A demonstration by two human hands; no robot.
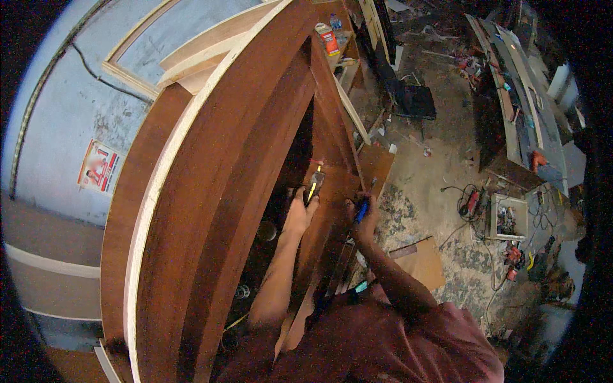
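My left hand [297, 216] is closed around a small dark tool with yellow stripes [315, 184], which looks like a tape measure. Its yellow end points away from me, over the reddish-brown wood panel of a large cabinet [249, 121]. To the right, my right hand [366, 223] grips a blue-handled tool [362, 210] at the panel's right edge. What kind of tool it is, I cannot make out. A dark opening in the cabinet runs along the left side of my left forearm.
Behind the cabinet, a shelf holds an orange-and-white container [328, 39]. A workbench [511, 96] stands at the far right. On the floor lie a box of small parts [509, 217], a red power tool [472, 203], loose cords and a cardboard piece [418, 263]. A poster [100, 167] hangs on the left wall.
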